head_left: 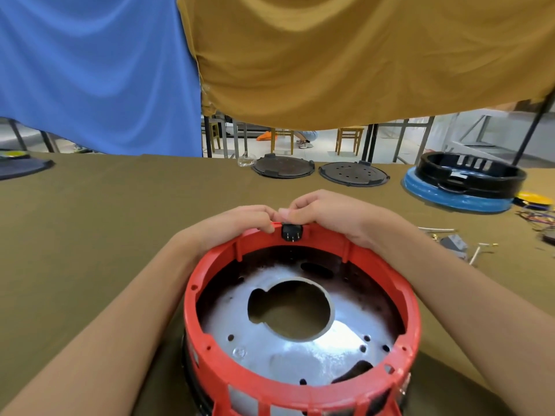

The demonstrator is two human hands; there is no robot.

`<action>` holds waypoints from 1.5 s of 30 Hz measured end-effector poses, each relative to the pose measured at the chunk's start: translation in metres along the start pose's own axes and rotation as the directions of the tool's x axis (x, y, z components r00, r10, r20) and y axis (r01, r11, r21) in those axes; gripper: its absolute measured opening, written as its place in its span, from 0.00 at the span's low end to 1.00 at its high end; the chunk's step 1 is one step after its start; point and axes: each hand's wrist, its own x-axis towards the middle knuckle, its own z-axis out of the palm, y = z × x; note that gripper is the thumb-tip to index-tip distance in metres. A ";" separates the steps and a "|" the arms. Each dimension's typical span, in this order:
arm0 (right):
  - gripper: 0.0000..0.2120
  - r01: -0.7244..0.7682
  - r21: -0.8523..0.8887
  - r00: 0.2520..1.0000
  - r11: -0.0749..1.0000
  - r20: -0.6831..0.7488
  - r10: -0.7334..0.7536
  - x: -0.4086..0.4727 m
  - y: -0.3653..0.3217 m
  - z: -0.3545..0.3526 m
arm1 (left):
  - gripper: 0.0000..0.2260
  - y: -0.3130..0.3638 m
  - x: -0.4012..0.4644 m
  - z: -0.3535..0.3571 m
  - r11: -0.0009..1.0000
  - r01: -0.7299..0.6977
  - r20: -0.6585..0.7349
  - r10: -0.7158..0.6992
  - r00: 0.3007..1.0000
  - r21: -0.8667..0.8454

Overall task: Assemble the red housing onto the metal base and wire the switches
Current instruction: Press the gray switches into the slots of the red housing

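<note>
A red housing (300,385), a ring-shaped plastic shell, is seen seated over a round metal base (288,346) on a desk (90,235) covered in olive cloth, close in front of the person. At the far rim of the ring, a small black switch (290,232) is set into the wall, with its metal terminal pins pointed down and inward toward the ring's centre. Its long axis appears to run along the rim, left to right.

Both hands are met at that spot. The left hand (240,226) is curled, its fingertips pinching the red rim just left of the switch. The right hand (327,217) is curled over the rim from the right, with its thumb pressed on top of the switch; whether the switch is fully seated cannot be told. The switch lies directly beneath both grips, the right being slightly nearer.

Pressing straight down into the slot is judged to be the coming move. Loose wires (534,217) lie well apart at the right.
</note>
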 end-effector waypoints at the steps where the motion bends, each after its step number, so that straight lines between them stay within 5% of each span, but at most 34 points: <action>1: 0.10 -0.006 0.020 1.000 1.000 0.016 0.006 -0.001 0.000 -0.001 | 0.14 0.000 0.000 -0.001 1.000 -0.002 0.010 0.002 1.000 -0.010; 11: 0.11 0.053 0.003 0.998 0.999 -0.033 -0.052 -0.001 0.005 0.000 | 0.14 -0.001 -0.002 -0.003 0.998 0.015 0.025 -0.013 1.000 -0.069; 14: 0.12 0.076 0.040 0.995 0.996 -0.075 -0.072 -0.001 0.004 -0.001 | 0.11 0.001 -0.005 -0.005 0.999 -0.028 -0.054 0.027 0.998 -0.018; 19: 0.10 0.094 0.374 0.991 0.923 -0.125 -0.051 -0.014 0.004 -0.026 | 0.06 0.007 -0.015 -0.012 0.985 -0.120 -0.183 0.141 0.973 0.124; 25: 0.18 0.018 0.215 0.989 0.976 -0.145 0.013 -0.050 0.020 -0.029 | 0.05 0.007 -0.015 -0.019 0.980 -0.185 -0.407 0.198 0.892 0.072; 30: 0.22 0.010 0.324 0.971 0.946 -0.229 0.069 -0.060 0.035 -0.004 | 0.07 0.004 -0.013 -0.017 0.998 -0.058 -0.402 0.061 0.914 0.019; 34: 0.28 -0.011 0.401 0.947 0.916 -0.290 0.138 -0.061 0.037 -0.001 | 0.18 0.008 -0.022 -0.027 0.989 0.151 -0.164 -0.150 0.975 -0.006; 36: 0.27 -0.007 0.416 0.944 0.910 -0.298 0.144 -0.060 0.039 -0.003 | 0.19 0.008 -0.025 -0.028 0.978 0.202 -0.153 -0.191 0.970 0.057; 41: 0.20 0.060 0.486 0.924 0.872 -0.357 0.135 -0.061 0.046 -0.003 | 0.15 0.011 -0.025 -0.028 0.993 0.104 -0.330 -0.081 0.940 0.052; 45: 0.12 0.108 0.462 0.910 0.880 -0.402 0.099 -0.059 0.051 0.001 | 0.13 0.009 -0.022 -0.031 1.000 0.012 -0.547 -0.021 0.837 -0.020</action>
